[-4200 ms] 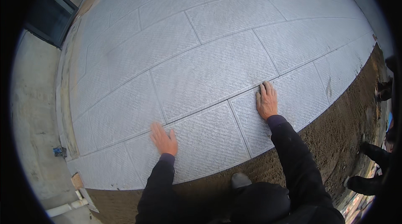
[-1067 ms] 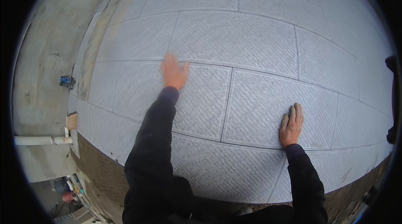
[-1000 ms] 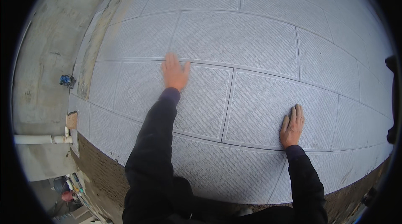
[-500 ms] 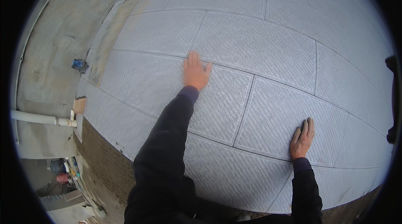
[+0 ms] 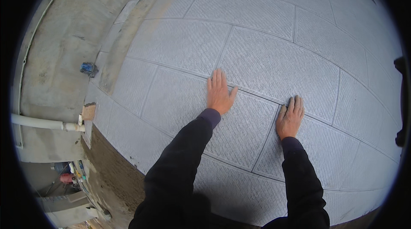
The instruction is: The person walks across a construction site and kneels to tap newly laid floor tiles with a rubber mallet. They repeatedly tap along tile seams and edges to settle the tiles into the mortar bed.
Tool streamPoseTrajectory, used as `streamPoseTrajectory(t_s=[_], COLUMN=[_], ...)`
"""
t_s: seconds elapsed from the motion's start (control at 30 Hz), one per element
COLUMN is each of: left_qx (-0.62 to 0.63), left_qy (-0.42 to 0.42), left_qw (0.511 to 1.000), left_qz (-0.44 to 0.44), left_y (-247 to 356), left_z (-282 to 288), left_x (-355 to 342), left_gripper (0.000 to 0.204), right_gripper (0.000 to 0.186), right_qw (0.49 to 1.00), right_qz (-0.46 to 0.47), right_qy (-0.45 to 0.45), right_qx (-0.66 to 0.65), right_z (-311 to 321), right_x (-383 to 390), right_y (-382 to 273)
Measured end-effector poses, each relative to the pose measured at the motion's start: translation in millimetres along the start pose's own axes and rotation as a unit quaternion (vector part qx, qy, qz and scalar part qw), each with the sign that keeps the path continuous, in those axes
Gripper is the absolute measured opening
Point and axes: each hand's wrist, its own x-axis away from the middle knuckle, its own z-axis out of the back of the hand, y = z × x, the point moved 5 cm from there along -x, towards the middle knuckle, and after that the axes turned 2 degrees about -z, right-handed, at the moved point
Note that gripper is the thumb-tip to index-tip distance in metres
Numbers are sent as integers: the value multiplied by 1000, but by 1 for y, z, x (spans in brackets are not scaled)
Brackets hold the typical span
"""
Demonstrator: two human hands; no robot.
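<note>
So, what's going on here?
Someone has both bare hands palm down over grey paving slabs. The left hand and right hand are open, fingertips reaching past the same long joint; neither appears to hold anything. Brown soil borders the paving at lower left.

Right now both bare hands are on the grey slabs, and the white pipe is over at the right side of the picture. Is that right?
Not quite: the head view shows the white pipe at the left side of the picture. The left hand and right hand are both bare and on the grey slabs, as you said.
</note>
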Motion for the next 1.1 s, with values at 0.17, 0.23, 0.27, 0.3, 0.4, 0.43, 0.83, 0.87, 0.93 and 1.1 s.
streamPoseTrajectory(t_s=[0.17,0.23,0.27,0.3,0.4,0.43,0.83,0.87,0.93,1.1], left_qx=[29,22,20,10,-24,-34,-27,-5,0,-100], left_qy=[69,64,59,73,75,76,98,42,20,104], left_qw=[996,994,993,992,988,986,993,997,999,982], left_qz=[52,86,96,104,134,142,59,64,42,120], left_y=[-132,-181,-202,-219,-264,-279,-240,-224,-211,-270], left_z=[11,8,6,7,16,22,-15,-22,-23,-18], left_x=[-163,-225,-257,-285,-365,-389,-549,-557,-566,-552], left_gripper=[82,83,84,85,87,88,79,78,77,79], right_gripper=[53,53,53,53,54,54,54,54,55,59], right_qw=[998,998,997,997,995,992,990,989,987,984], right_qz=[-10,1,-6,-8,-15,-27,-68,-87,-101,-71], right_qy=[-50,-57,-69,-73,-94,-119,-107,-102,-108,-163], right_qx=[25,32,28,27,20,25,55,65,56,3], right_z=[-36,-47,-54,-58,-71,-79,-69,-68,-74,-115], right_x=[-44,-67,-80,-91,-123,-132,-198,-200,-203,-224], right_y=[-17,-25,-29,-35,-56,-61,-37,-28,-13,19])
